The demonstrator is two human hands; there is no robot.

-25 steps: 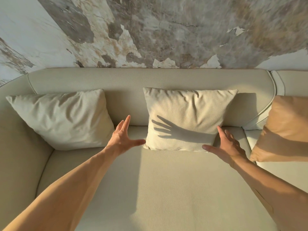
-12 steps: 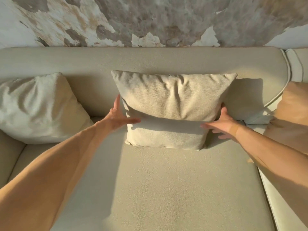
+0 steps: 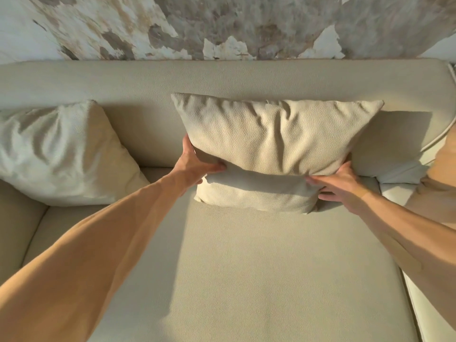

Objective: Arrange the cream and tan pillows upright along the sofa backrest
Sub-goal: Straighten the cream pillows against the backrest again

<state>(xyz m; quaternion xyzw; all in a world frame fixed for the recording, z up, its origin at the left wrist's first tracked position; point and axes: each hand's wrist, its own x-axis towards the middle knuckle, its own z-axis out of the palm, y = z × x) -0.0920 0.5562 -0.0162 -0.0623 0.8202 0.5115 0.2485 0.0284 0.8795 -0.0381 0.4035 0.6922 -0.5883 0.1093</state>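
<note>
A cream pillow (image 3: 274, 141) stands upright against the sofa backrest (image 3: 222, 77) at the centre. My left hand (image 3: 195, 164) grips its left edge, thumb pressed into the front. My right hand (image 3: 340, 186) grips its lower right edge, fingers pinching the fabric. A second cream pillow (image 3: 61, 154) leans in the sofa's left corner. A tan pillow (image 3: 441, 174) shows only partly at the right frame edge, behind my right forearm.
The beige seat cushion (image 3: 259, 280) stretches in front of the pillows. A second seat section (image 3: 399, 191) begins at the right. Behind the backrest rises a wall with peeling, mottled paint (image 3: 222, 25).
Both hands went from open in front of the centre pillow to gripping its two sides. The view has moved closer to the sofa and tilted down.
</note>
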